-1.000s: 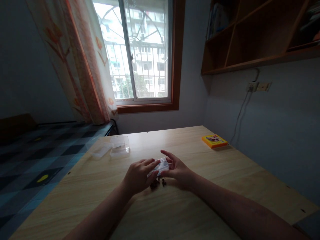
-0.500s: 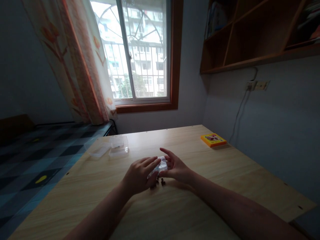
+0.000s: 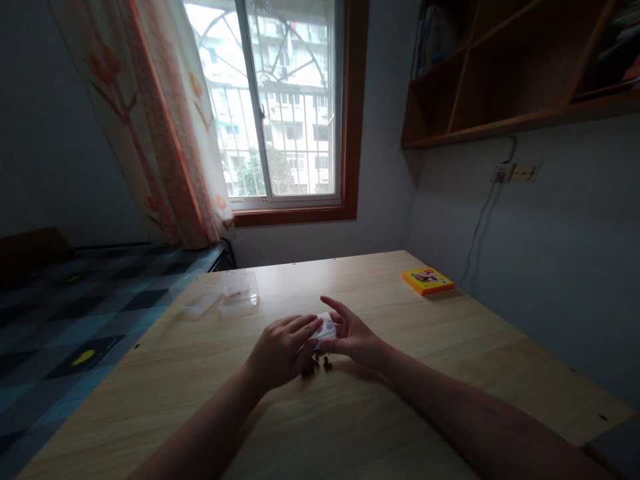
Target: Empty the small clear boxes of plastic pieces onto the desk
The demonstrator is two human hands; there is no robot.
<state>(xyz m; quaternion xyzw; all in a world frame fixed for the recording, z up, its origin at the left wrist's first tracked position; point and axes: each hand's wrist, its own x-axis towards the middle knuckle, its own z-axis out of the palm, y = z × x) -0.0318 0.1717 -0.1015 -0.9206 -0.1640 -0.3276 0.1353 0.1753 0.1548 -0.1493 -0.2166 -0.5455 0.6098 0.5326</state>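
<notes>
Both of my hands meet over the middle of a light wooden table [image 3: 400, 427]. My left hand [image 3: 280, 350] and my right hand [image 3: 353, 337] each grip an end of a small clear plastic box [image 3: 325, 327], held just above the tabletop. The fingers of both hands curl round it, and the right forefinger sticks out above it. Several small dark pieces [image 3: 316, 365] lie on the table right under the box, between my hands.
A clear plastic case with its lid open [image 3: 223, 298] lies at the table's far left edge. A flat yellow box [image 3: 429, 280] sits at the far right. A bed with a checked cover [image 3: 75, 313] stands left of the table, and wall shelves [image 3: 500, 67] hang at the upper right.
My hands have drawn closer together round the clear box, which shows less than before. The view has shifted a little.
</notes>
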